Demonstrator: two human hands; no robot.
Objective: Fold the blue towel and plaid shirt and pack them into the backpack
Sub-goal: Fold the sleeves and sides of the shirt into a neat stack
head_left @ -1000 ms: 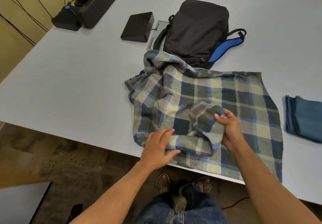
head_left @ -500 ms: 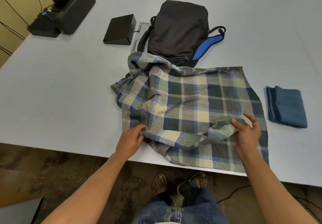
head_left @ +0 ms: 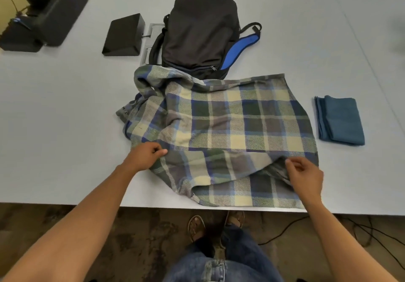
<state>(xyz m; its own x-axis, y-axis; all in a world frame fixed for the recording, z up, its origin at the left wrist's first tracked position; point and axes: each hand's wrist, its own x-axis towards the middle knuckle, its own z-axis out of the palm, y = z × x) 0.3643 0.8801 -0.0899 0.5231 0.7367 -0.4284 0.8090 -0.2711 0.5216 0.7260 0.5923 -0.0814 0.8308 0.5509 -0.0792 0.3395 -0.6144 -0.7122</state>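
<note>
The fingers of the left hand [head_left: 144, 155] are curled and pinch the left end of a folded-over band of the plaid shirt [head_left: 230, 128]. The fingers of the right hand [head_left: 305, 175] are curled too and pinch the right end of the same band, close to the shirt's right side. Judged from this two-point hold, the hands are spread to keep the fold edge taut and straight, so the cloth lies flat rather than bunching.

The shirt covers the middle of the counter [head_left: 65, 106], its lower hem reaching the near edge in front of the person. Its left portion is rumpled and heaped; its right portion lies smoother. Folding is therefore only partly done.

The backpack [head_left: 200, 32] lies flat toward the far edge, touching the shirt's upper border, probably set close for packing. Its main zip looks closed, though this cannot be confirmed.

The blue towel [head_left: 339, 120] is already folded into a neat stack, beside the shirt toward the right edge, apart from it and clear of the working area.

A black box [head_left: 123, 35] sits left of the backpack. A black stand [head_left: 47, 16] occupies the far left corner.
</note>
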